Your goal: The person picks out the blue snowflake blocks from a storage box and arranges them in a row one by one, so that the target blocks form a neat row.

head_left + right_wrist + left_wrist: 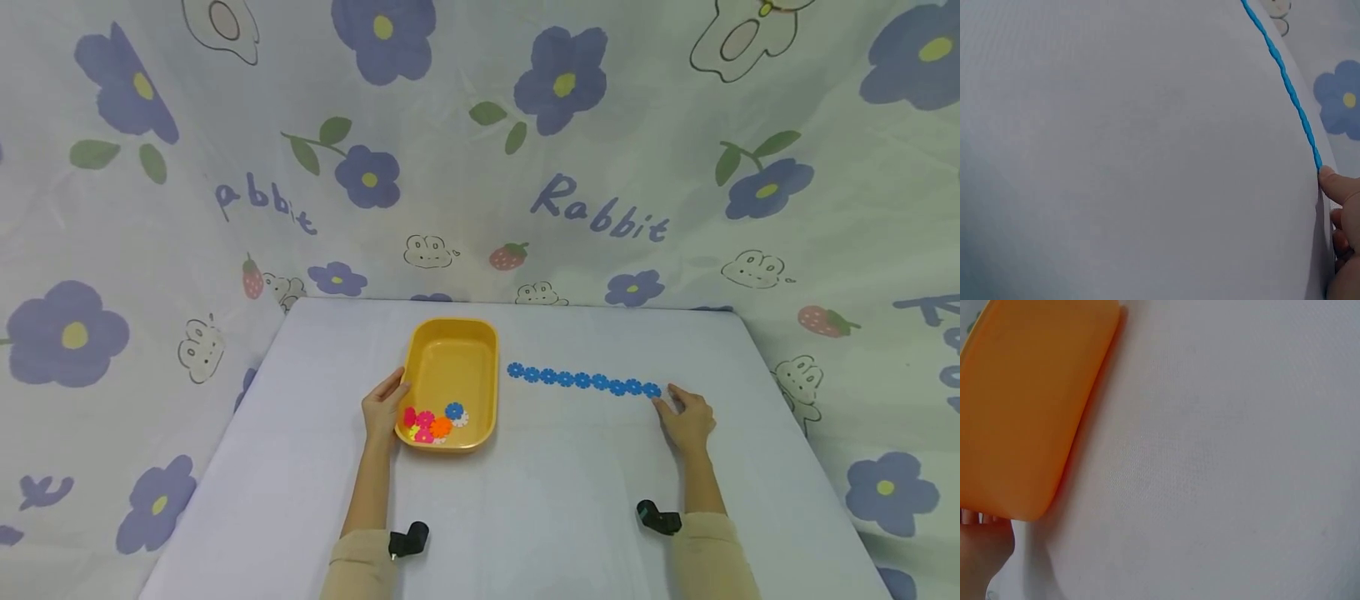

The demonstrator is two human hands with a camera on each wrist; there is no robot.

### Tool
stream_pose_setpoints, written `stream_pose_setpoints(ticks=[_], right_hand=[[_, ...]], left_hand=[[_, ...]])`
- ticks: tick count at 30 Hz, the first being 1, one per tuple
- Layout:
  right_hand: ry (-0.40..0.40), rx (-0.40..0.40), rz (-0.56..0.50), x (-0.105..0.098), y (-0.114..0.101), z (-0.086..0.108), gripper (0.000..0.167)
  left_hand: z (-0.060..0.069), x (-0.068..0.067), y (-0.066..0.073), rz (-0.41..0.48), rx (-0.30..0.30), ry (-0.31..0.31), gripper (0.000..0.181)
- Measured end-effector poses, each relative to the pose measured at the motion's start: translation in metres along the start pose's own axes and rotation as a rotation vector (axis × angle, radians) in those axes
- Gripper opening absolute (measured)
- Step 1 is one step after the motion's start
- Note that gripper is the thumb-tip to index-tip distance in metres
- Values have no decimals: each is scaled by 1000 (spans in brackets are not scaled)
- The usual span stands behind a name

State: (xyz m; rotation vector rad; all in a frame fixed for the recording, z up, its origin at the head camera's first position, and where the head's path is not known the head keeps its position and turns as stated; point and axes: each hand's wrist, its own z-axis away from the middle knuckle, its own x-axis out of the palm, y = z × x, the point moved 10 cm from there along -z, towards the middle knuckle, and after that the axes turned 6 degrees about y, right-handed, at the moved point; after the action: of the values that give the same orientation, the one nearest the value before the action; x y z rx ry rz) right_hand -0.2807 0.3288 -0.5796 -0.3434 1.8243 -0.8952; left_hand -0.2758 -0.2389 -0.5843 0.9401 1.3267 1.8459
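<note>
At the left of the table in the head view is a yellow plastic tray. My left hand grips its left side near the rim; in the left wrist view part of that hand shows beside the tray's orange-looking outer wall. Several small flower-shaped plastic pieces, pink, orange, yellow, white and blue, lie at the tray's near end. To the right, blue flower pieces are joined in a long chain. My right hand touches the chain's right end with the thumb, its index finger held apart.
A white cloth covers the table. Behind and beside it hangs a patterned curtain with flowers and rabbits. Black wrist cameras sit by both sleeves.
</note>
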Motion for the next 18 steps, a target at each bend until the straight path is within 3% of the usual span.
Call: stream_pose_setpoints(ticks=[5,9,13,18], right_hand=[[153,34,-194,-11,-2,7,44],[251,-38,-280,-12,-23,18,40],[205,-88,-434,0,-57,28,43],[32,-107,-660,26,-103,39,45]], left_hand=[[1,-1,1,-2,-6,-5,43],[1,-1,1,-3,-3,-5,43],[0,-1,1,11,2,-9,42],[0,0,-1,19,3,-10,41]])
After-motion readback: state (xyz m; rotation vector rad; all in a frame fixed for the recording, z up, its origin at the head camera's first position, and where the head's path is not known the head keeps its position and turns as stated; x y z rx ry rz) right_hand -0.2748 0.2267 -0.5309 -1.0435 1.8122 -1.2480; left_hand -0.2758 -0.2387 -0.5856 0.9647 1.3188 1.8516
